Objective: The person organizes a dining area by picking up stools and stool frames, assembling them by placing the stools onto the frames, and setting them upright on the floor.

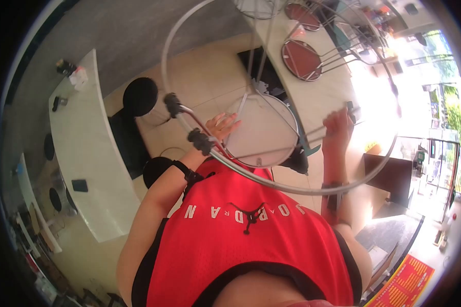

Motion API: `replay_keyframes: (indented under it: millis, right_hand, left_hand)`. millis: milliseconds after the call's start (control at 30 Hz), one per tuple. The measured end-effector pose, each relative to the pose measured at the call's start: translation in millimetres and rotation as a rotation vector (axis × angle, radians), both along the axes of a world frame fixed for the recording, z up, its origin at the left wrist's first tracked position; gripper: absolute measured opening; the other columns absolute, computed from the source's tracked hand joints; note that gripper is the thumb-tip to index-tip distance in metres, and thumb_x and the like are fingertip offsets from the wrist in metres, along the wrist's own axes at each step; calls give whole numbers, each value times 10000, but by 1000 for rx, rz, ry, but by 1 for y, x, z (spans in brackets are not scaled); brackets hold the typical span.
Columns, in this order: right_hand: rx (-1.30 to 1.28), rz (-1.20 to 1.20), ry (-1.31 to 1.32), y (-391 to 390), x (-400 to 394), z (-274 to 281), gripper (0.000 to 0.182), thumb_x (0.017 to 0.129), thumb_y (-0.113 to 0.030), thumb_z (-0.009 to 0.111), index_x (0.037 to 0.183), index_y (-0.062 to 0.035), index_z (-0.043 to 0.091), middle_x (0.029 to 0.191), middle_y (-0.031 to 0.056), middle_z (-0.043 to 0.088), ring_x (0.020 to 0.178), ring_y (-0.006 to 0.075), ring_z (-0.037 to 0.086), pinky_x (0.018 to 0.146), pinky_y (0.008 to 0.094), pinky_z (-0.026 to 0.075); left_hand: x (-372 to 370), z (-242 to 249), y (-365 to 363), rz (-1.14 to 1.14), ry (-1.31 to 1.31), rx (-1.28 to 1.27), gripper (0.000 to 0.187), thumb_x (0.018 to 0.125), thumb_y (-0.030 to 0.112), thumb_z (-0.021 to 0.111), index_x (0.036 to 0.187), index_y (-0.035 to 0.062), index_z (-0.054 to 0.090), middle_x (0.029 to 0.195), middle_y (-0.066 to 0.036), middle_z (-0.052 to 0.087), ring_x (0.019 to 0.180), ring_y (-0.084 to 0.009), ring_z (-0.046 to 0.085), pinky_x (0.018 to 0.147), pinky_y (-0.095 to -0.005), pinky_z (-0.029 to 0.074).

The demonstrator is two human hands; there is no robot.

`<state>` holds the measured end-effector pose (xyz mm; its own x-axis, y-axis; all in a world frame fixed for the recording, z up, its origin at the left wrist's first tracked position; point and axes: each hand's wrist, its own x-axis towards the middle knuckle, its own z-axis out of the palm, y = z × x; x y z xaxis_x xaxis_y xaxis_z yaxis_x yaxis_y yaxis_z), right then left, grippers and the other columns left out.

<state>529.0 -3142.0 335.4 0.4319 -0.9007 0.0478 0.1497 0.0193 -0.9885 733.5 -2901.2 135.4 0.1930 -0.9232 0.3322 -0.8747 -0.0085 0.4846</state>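
Observation:
A metal-framed stool is right in front of me, with its round white seat [264, 134] low and a large metal ring [292, 190] nearest the camera. Two dark clamp-like pieces or feet [200, 141] sit on the ring's left side. My left hand [223, 126] has its fingers spread beside the left edge of the seat, next to a metal bar. To the right, my right hand [338, 123] is curled in a fist around a thin metal leg of the stool.
Several upturned stools, one with a brown seat [302, 60], lie on a long pale table [318, 100] ahead. Another white table [82, 143] stands left, with a black round stool [140, 96] beside it. A dark panel [389, 176] and a red-yellow sign [405, 281] are on the right.

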Motion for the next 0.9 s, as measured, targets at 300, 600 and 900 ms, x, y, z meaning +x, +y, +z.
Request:
replay_keyframes:
  millis: [300,600,900]
  right_hand:
    - [462,233,43,0,170,-95,437,977,-436,544,682,-120,479,609,-4,428,569,135,435,650,311,451]
    - [811,271,538,6,176,-273,571,942,-502,536,1073,49,613,960,162,654,835,242,656,780,365,534]
    - [-511,-157,1227,24,4,-225,570,727,-278,726,1205,-37,532,1291,161,461,1243,349,396,999,480,337]
  left_hand:
    - [43,25,148,116,-82,103,529,672,59,686,1174,223,660,1253,73,619,1220,-268,491,978,-469,322]
    - [82,65,141,89,412,227,292,664,30,755,920,84,625,899,-73,668,844,-267,632,746,-359,466]
    - [115,-21,-4,241,742,534,330,761,278,816,843,-9,674,751,-111,700,684,-149,650,641,-320,516]
